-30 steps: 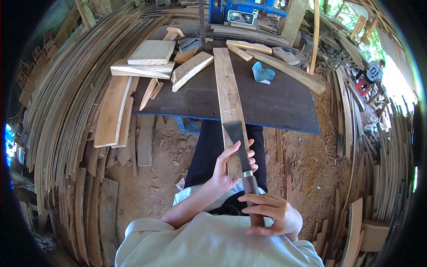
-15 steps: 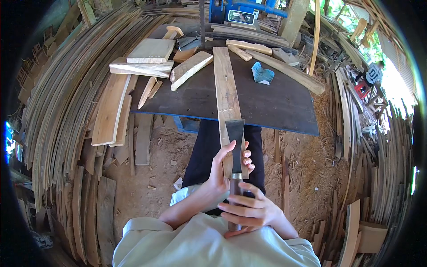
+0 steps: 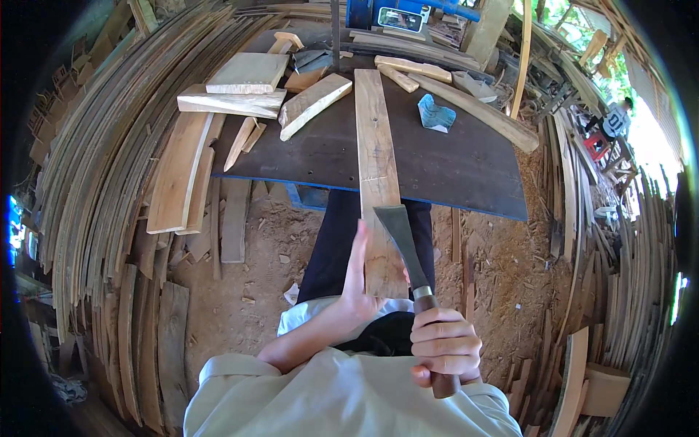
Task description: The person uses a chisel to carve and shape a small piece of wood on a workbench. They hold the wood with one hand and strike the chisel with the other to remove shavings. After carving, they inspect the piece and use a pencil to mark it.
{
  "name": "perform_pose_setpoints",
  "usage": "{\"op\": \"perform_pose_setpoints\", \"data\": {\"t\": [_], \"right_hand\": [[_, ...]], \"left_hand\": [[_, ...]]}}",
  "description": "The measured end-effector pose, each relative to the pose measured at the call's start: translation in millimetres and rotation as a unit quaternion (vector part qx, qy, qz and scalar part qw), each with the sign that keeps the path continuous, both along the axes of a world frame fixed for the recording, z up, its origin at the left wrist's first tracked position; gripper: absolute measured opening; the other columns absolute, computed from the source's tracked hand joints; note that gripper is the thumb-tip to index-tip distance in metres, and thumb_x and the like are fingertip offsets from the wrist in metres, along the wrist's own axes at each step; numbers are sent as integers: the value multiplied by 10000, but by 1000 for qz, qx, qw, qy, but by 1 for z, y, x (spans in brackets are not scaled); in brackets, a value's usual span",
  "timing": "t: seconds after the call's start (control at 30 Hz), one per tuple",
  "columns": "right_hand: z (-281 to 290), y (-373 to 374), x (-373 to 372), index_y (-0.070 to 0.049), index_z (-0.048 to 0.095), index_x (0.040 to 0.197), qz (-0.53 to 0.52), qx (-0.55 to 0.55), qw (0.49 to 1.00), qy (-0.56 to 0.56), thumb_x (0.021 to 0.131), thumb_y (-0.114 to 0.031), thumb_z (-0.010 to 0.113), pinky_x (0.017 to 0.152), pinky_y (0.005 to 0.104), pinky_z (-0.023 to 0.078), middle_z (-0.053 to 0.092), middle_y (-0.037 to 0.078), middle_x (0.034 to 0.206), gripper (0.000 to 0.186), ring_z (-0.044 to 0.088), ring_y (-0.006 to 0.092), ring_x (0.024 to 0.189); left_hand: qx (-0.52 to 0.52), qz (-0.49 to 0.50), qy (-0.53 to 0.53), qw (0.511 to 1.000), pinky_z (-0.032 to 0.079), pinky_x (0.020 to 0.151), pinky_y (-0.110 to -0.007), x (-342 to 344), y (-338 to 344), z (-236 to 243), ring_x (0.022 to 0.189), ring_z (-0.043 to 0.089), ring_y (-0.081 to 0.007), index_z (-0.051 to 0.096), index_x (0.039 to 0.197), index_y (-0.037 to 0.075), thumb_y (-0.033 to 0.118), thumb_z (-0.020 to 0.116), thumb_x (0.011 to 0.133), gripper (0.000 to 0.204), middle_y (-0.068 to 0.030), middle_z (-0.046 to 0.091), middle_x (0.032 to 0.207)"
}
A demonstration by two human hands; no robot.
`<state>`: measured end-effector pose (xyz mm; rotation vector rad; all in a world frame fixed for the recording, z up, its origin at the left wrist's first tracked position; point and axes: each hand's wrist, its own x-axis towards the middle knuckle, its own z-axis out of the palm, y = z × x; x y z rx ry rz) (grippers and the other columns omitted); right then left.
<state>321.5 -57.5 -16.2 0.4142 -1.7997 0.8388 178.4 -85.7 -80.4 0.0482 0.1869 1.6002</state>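
My right hand (image 3: 445, 346) is wrapped round the dark wooden handle of a chisel (image 3: 405, 244). Its grey blade flares toward the tip and slants up to the left, over the near part of a long wooden plank (image 3: 377, 156). That plank runs from the dark tabletop out over its near edge toward me. At its near end, my left hand (image 3: 357, 291) holds the plank from below. The left thumb points up along the plank's left edge, and a fingertip shows at the right edge; the other fingers are hidden underneath.
On the dark table (image 3: 451, 171) lie several offcuts, a thick wood block (image 3: 247, 74), a long wood piece (image 3: 480, 113) and a crumpled blue sheet (image 3: 437, 114). Stacked boards (image 3: 116, 146) line the left. A phone (image 3: 400, 20) stands at the back. A person (image 3: 615, 120) sits far right.
My right hand has moved right and closed firmly round the chisel's handle, tilting the blade leftward. My left hand's fingers have left the blade, and its thumb has straightened.
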Motion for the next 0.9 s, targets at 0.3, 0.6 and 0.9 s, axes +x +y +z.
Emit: {"op": "perform_pose_setpoints", "data": {"t": [0.3,0.6,0.9], "right_hand": [[0,13,-19,-22,451,525,-9,31,999,-18,667,52,601,559,401,519,491,83,552,219,524,233,494],[-8,23,-25,-31,432,521,-18,47,999,6,650,81,583,530,397,506,490,83,548,227,511,234,476],[-4,3,-7,-29,437,521,-11,20,1000,-4,645,55,614,541,392,522,501,78,538,232,524,236,477]], "left_hand": [[39,-20,-3,999,540,764,-362,-6,2,-15,936,663,-186,526,1301,170,685,355,914,667,-55,661,1097],[-60,20,-6,998,540,684,-321,1,0,-3,807,657,-163,580,1197,164,696,329,914,652,-24,672,917],[-56,19,-4,998,539,630,-347,2,4,-1,700,647,-187,596,1107,137,706,298,915,671,-63,648,827]]}}
